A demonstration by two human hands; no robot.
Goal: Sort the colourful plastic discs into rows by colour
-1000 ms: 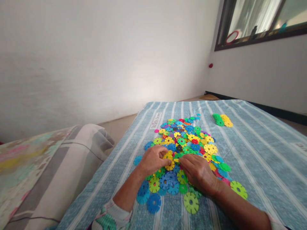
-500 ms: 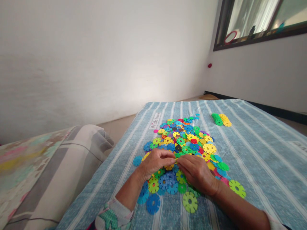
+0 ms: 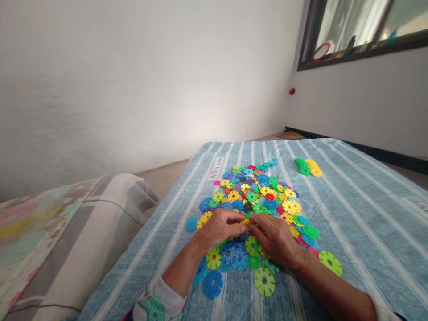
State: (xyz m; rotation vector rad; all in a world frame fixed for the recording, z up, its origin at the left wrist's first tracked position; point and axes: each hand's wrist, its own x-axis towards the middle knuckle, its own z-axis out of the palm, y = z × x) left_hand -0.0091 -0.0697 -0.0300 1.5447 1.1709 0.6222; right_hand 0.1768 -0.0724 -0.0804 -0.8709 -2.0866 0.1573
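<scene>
Both hands meet above a spread pile of colourful notched plastic discs point(image 3: 239, 261). My left hand point(image 3: 220, 228) pinches the left side of a small yellow notched disc point(image 3: 246, 222) between thumb and fingers. From the other side my right hand point(image 3: 276, 236) grips the same yellow piece with its fingertips. Fingers cover much of it, so whether it is one disc or more I cannot tell. Close to my wrists lie a blue disc point(image 3: 213, 284) and a lime green disc point(image 3: 264, 281).
A row of green discs point(image 3: 302, 166) and a row of yellow discs point(image 3: 314, 167) lie side by side at the far right of the striped blue cloth point(image 3: 351, 232). Left of the table is grey and white bedding point(image 3: 100, 214). A white wall point(image 3: 150, 80) stands behind.
My hands have shifted slightly and the fingers have turned a little, so more of the yellow piece shows between them. The discs on the cloth lie as before.
</scene>
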